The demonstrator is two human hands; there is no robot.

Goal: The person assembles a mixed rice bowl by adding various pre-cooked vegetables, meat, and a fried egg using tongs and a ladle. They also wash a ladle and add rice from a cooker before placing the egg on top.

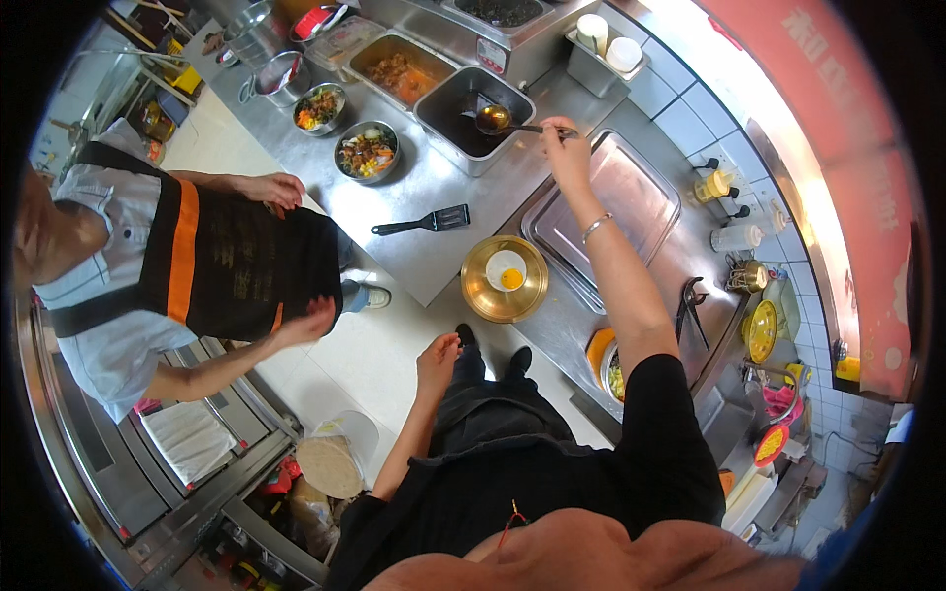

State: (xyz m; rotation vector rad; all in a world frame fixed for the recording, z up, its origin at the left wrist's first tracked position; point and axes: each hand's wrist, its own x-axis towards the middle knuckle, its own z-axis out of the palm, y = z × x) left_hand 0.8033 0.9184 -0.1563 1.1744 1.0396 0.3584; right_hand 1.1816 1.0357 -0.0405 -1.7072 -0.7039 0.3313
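Observation:
My right hand (564, 136) grips the handle of a ladle (493, 120). The ladle's bowl holds brown liquid and is over a deep steel pan (455, 156) of dark liquid. Low in front of my body, my left hand (439, 362) has its fingers curled in, with nothing visible in them. Between my arms is a brass-coloured bowl (477, 300); a fried egg (511, 279) lies inside it on something white. A black slotted spatula (424, 221) rests on the steel counter, left of that bowl.
Two steel bowls of food (367, 153) (319, 108) stand beside a pan of reddish stew (402, 69). At left is a co-worker in an apron (236, 261), both hands near the counter. A steel lid (611, 212), tongs (692, 310) and bottles (737, 237) are at right.

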